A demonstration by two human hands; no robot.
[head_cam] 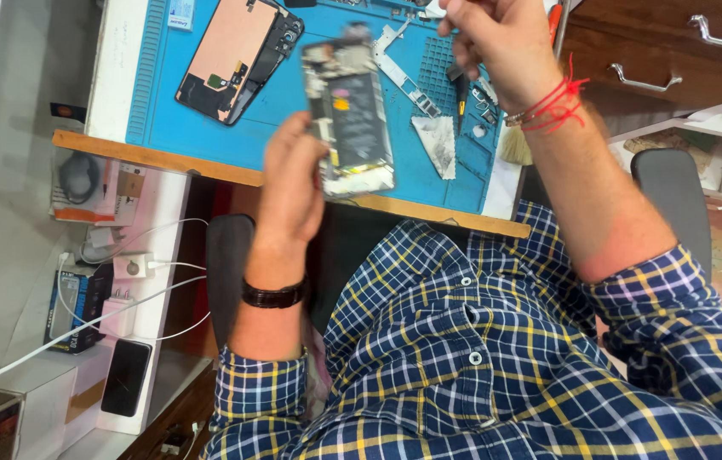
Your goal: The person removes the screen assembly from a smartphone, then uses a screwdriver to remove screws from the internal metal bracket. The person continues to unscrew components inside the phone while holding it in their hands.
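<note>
Surface: blue work mat (165, 111) on a wood-edged bench, seen from above; every place below is given from this mat.
Opened phones: two — one held over the mat's near edge, one lying on the mat's far left part.
Held phone: opened phone body (349, 115), back off, dark battery and boards showing, blurred; it stands tilted above the mat, its lower end over the wooden edge.
Left hand: left hand (291, 183) clamped on the phone body's lower left side, fingers wrapped around the edge, thumb side toward the mat; one dark wristband on the wrist.
Right hand: right hand (497, 43) raised over the mat's far right part, fingers drawn together around something small — what it is cannot be told; red thread bands on the wrist.
Second phone: copper-backed phone frame (237, 55), lying flat and slanted on the mat, well apart from both hands.
Loose parts: one grey cloth scrap (438, 145) on the mat, just right of the held phone; one pale metal strip (403, 72) beyond it; small bits in the mat's tray cells under the right hand, too small to count.
Brush: one pale brush head (514, 146) at the mat's right edge.
Left of the mat: white shelf with boxes, one charger and white cables (135, 268) — one dark phone (125, 376) lying nearest the camera.
Right of the mat: wooden drawers with two metal handles (646, 83).
</note>
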